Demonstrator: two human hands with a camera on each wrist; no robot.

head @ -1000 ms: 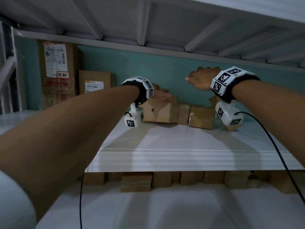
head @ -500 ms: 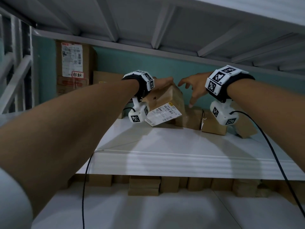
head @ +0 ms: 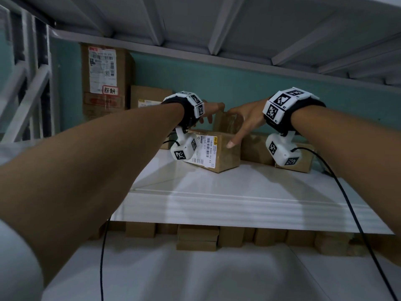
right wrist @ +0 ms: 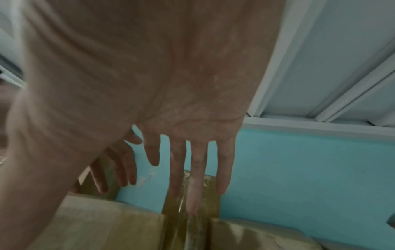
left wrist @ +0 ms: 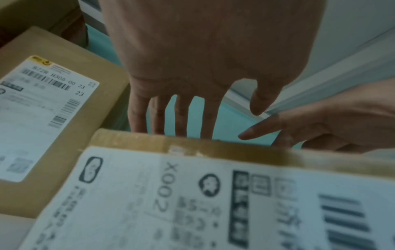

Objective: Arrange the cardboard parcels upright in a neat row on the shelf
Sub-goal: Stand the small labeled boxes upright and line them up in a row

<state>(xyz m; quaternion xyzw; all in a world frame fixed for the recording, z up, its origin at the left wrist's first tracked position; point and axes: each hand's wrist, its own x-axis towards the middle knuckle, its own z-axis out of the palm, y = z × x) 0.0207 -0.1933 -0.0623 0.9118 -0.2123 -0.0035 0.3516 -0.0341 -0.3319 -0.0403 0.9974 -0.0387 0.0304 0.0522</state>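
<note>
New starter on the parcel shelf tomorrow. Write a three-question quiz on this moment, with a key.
1. True or false: the left hand grips a parcel.
2. The labelled parcel at the front lies: A) label facing the person, B) label facing the wall, C) on the floor.
3. Fill in: the tall box at the far left stands against the ____ wall.

Key: 1 false, its fingers are straight. 2 A. 3 teal. The right hand is open too.

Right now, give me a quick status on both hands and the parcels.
Left hand and right hand open, fingers spread. Labelled parcel lying flat, not yet upright. Taped parcel just behind it.
</note>
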